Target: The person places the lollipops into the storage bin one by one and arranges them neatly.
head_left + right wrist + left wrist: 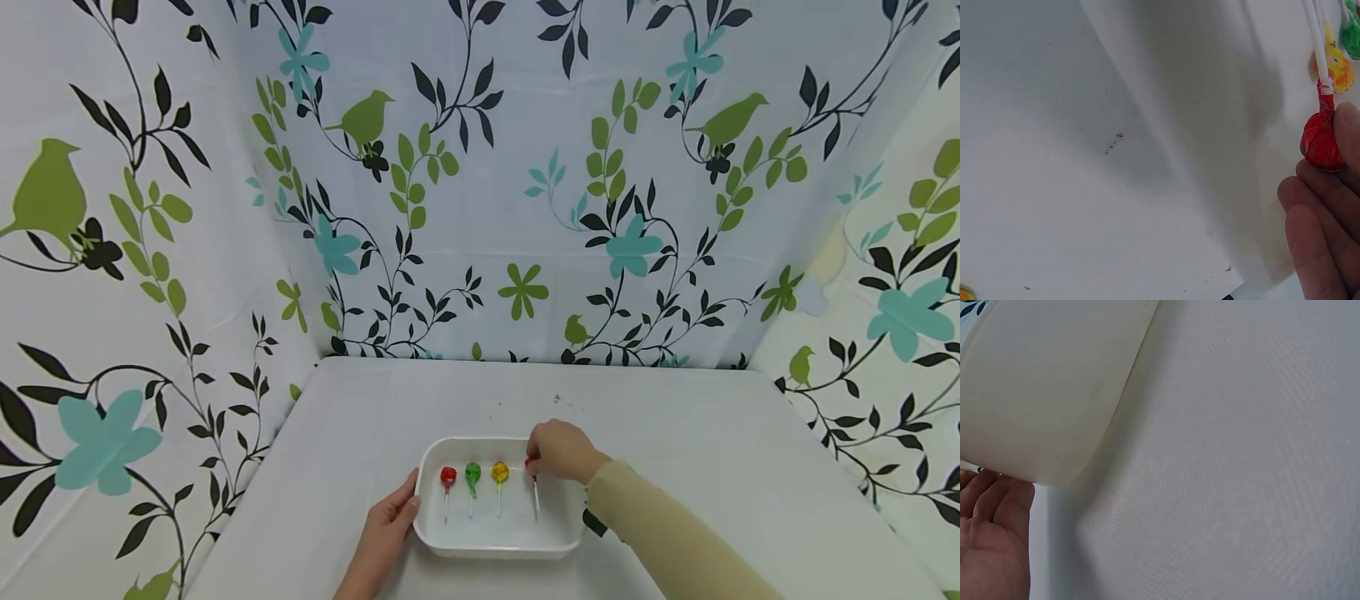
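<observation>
A white rectangular tray (498, 542) stands on the table before me. My left hand (387, 527) grips its left end, and in the left wrist view the fingers (1007, 500) meet the tray's outer side (1041, 387). Over the tray's right part, my right hand (564, 452) pinches a red lollipop (1321, 142) by its wrapped head, its white stick (536, 504) pointing toward me. Left of it in the tray lie a red lollipop (447, 476), a green lollipop (472, 474) and a yellow lollipop (500, 472), in a row with sticks toward me.
The white table (360, 400) extends around the tray, with small dark specks (1116, 140) beyond it. A patterned curtain (480, 208) with leaves, birds and flowers encloses the back and sides. A yellow-orange thing (965, 293) is cut off at the right wrist view's corner.
</observation>
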